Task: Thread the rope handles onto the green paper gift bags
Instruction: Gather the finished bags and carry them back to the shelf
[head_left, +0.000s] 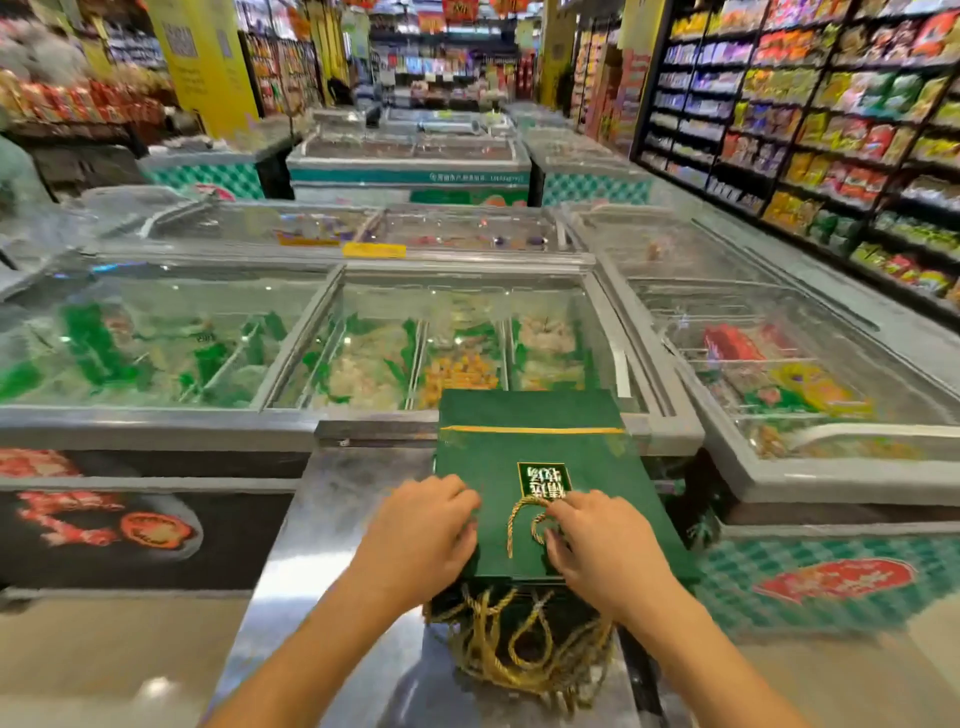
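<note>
A flat green paper gift bag (530, 452) lies on top of a stack of like bags on a steel counter (332, 530). A gold rope handle (522, 514) curls on the bag's near part. My right hand (597, 551) pinches this rope near the bag's near right side. My left hand (421, 530) rests on the bag's left edge with fingers curled over it. A tangle of gold rope handles (519, 644) hangs from the bags below, at the near end of the stack.
Glass-topped chest freezers (208, 343) with packed food stand beyond the counter and to the right (779, 374). Shelves of snack packets (831, 130) line the right wall. More freezers and a yellow pillar (208, 62) stand farther back.
</note>
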